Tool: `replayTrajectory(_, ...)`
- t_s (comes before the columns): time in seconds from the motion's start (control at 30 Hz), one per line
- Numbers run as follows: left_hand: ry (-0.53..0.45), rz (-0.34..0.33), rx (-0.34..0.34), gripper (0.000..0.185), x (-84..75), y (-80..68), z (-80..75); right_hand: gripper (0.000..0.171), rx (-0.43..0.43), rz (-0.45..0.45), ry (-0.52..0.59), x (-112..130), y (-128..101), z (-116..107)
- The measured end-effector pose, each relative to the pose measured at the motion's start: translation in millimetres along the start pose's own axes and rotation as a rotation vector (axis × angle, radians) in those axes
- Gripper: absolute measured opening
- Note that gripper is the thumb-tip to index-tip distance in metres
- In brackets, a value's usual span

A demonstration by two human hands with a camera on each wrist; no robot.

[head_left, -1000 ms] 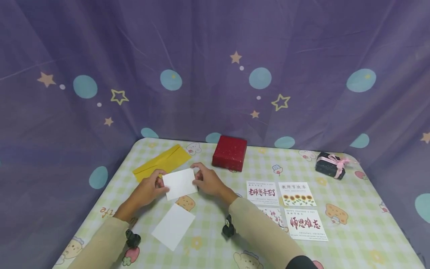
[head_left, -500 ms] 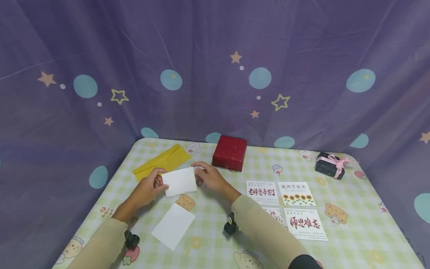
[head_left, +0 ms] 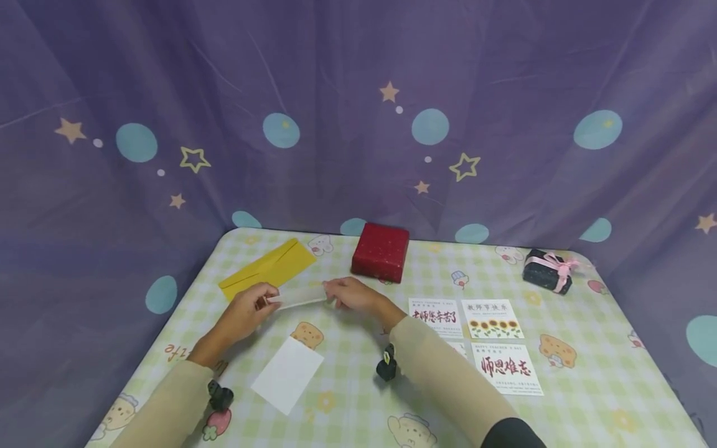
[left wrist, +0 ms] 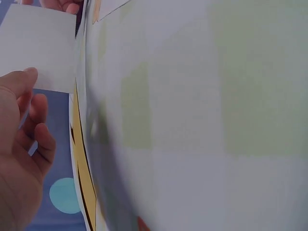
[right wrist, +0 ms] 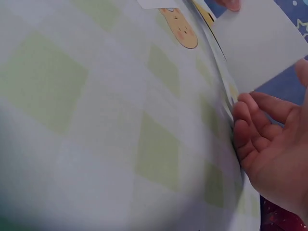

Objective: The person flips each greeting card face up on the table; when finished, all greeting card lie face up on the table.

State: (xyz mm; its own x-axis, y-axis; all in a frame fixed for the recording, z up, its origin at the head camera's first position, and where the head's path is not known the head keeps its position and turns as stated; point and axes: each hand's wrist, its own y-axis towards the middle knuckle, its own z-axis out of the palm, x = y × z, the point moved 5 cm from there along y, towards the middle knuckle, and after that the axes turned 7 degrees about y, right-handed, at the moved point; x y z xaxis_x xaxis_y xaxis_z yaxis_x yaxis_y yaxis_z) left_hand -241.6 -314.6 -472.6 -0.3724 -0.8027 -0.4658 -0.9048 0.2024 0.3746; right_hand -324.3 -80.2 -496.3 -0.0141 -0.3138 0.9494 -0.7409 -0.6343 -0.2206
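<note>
A blank white card (head_left: 300,297) is held up between both hands in the head view, tilted so that only a narrow band of it shows. My left hand (head_left: 249,314) pinches its left end; in the left wrist view the thumb (left wrist: 24,81) lies on the card's face while other fingers curl below. At the right end, my right hand (head_left: 356,296) pinches the card by its edge. The right wrist view shows the card's broad pale face (right wrist: 260,43) beside that hand's curled fingers. Another blank white card (head_left: 287,376) lies on the tablecloth, nearer the body.
Behind the left hand lies a yellow envelope (head_left: 269,267). A dark red box (head_left: 381,252) stands at the back. Several printed cards (head_left: 506,368) lie together on the right, partly behind the right sleeve. Farther right sits a black box with a pink ribbon (head_left: 548,272).
The held card has tipped from showing its broad face to nearly edge-on. My right hand shifted its fingers along the card's right edge and turned. The loose white card stays put.
</note>
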Motion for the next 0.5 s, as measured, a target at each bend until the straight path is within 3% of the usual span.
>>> replayTrajectory(0.2,-0.02,0.037,-0.034,0.018,-1.4,1.2,-2.0,0.055,0.061,0.025,-0.045,1,1,-1)
replayTrajectory(0.5,-0.004,0.076,-0.062,0.033,-10.8,4.1,-3.9,0.064,0.1,0.033,-0.222,-3,3,0)
